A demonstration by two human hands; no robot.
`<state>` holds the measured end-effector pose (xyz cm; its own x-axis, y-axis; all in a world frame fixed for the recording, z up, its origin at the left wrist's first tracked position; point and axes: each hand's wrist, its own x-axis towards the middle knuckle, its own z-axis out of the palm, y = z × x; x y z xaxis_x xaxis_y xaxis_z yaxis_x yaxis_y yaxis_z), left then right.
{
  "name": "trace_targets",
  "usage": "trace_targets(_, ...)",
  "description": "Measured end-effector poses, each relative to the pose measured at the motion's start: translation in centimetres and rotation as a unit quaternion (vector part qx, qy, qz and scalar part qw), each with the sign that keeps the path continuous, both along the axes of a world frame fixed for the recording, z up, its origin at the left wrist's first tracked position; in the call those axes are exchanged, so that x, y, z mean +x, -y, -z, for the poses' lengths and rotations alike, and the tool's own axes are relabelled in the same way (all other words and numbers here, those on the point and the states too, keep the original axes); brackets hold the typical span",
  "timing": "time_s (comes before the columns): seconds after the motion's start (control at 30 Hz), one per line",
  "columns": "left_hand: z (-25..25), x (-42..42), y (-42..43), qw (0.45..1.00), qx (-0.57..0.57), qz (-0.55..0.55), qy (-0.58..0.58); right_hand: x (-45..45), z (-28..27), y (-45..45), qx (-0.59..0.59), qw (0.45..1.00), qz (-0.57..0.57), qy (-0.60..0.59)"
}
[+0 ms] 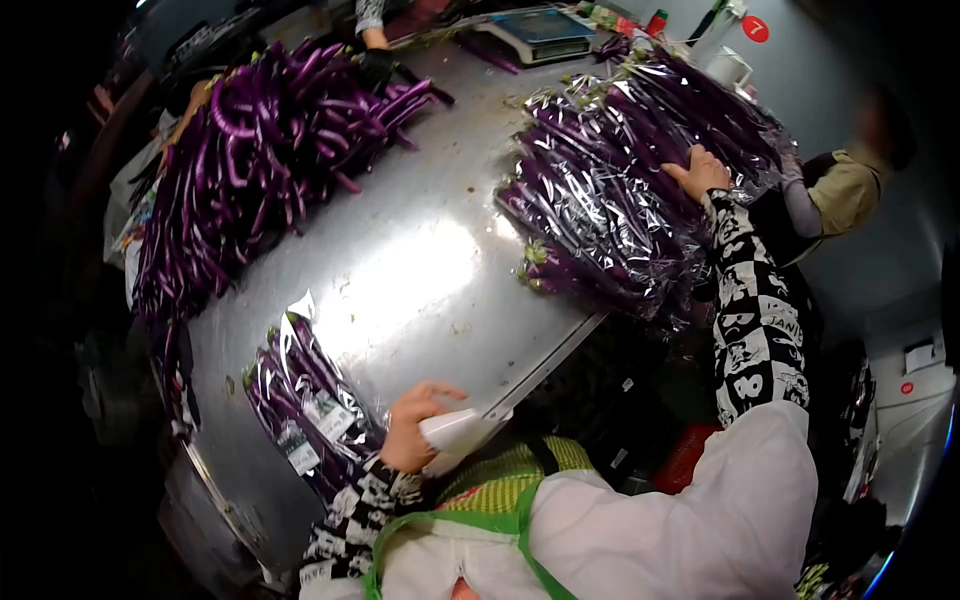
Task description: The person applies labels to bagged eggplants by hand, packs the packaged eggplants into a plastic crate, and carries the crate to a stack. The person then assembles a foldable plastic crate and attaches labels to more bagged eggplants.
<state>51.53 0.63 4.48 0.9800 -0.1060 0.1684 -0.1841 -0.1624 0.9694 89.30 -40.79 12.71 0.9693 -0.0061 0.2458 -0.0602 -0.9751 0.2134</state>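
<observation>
At the table's near edge, my left hand [412, 428] curls around a smooth white object [455, 432]; its exact kind is unclear. Just left of that hand lie clear bags of long purple eggplants [310, 400] with printed labels on them. My right hand [700, 172] reaches out to the right and rests, fingers apart, on a pile of plastic-wrapped eggplants [610, 190]. The wrap is shiny, and the green stem ends point mostly left.
A large heap of loose eggplants [270, 140] covers the left of the metal table [470, 340]. A co-worker's dark-gloved hand [376, 66] is at its far end. A scale [540, 36] stands at the back. Another person [845, 190] is at the right.
</observation>
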Motion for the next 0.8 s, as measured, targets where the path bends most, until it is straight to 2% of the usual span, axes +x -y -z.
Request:
trace_targets(0.07, -1.8, 0.7, 2.7, 0.993, -0.107, 0.005, -0.051, -0.8, -2.2, -2.6, -0.01, 1.0, 0.012, -0.024)
trace_targets(0.1, -4.1, 1.2, 3.9, 0.945, -0.264, -0.035, -0.191, -1.1, -2.6, -4.2, -0.026, 0.999, 0.028, -0.035)
trace_targets(0.13, -2.9, 1.4, 4.2, 0.944, -0.299, -0.032, -0.134, -2.1, -3.3, -5.6, 0.001, 0.999, 0.02, -0.044)
trace_targets(0.17, -0.5, 1.5, 4.1, 0.955, -0.295, -0.009, -0.033, -3.0, -4.3, -7.0, 0.03, 0.998, 0.015, -0.044)
trace_targets(0.23, 0.8, 0.6, 3.1, 0.968, -0.242, 0.041, -0.047, -6.6, -5.0, -9.5, 0.097, 0.993, -0.034, -0.057)
trace_targets(0.27, 1.1, 0.3, 3.1, 0.968, -0.244, 0.034, -0.051, -8.2, -3.9, -10.3, 0.221, 0.965, -0.105, -0.097)
trace_targets(0.3, 1.4, -0.1, 3.2, 0.975, -0.209, 0.022, -0.072, -9.9, -2.5, -11.4, 0.34, 0.914, -0.171, -0.137)
trace_targets(0.37, 1.3, -0.4, 3.6, 0.98, -0.176, 0.006, -0.093, -14.4, -0.2, -16.7, 0.48, 0.827, -0.14, -0.258)
trace_targets(0.4, 0.8, -0.3, 3.7, 0.977, -0.191, 0.0, -0.097, -16.3, 2.2, -19.0, 0.493, 0.811, -0.157, -0.274)
trace_targets(0.47, 0.4, -0.4, 3.6, 0.963, -0.235, -0.017, -0.128, -20.0, 6.5, -23.5, 0.453, 0.829, -0.22, -0.244)
trace_targets(0.5, 0.3, -0.5, 3.5, 0.964, -0.234, -0.021, -0.127, -21.4, 8.8, -25.4, 0.458, 0.81, -0.194, -0.31)
trace_targets(0.53, -0.1, -0.6, 3.4, 0.953, -0.259, -0.068, -0.139, -22.9, 10.5, -27.4, 0.405, 0.831, -0.2, -0.325)
trace_targets(0.6, -1.8, -0.7, 3.9, 0.914, -0.344, -0.168, -0.134, -25.7, 15.8, -29.1, 0.422, 0.814, -0.253, -0.309)
trace_targets(0.63, -1.2, -0.9, 3.5, 0.914, -0.342, -0.172, -0.133, -26.7, 16.3, -29.4, 0.406, 0.794, -0.234, -0.387)
trace_targets(0.7, 0.3, -1.4, 2.4, 0.942, -0.27, -0.165, -0.116, -27.8, 16.8, -28.9, 0.366, 0.807, -0.332, -0.322)
trace_targets(0.77, 0.9, -1.8, 2.0, 0.929, -0.273, -0.197, -0.154, -27.9, 16.9, -27.9, 0.412, 0.824, -0.337, -0.192)
trace_targets(0.8, 1.2, -1.8, 1.6, 0.926, -0.259, -0.215, -0.173, -28.0, 14.8, -27.0, 0.498, 0.775, -0.317, -0.226)
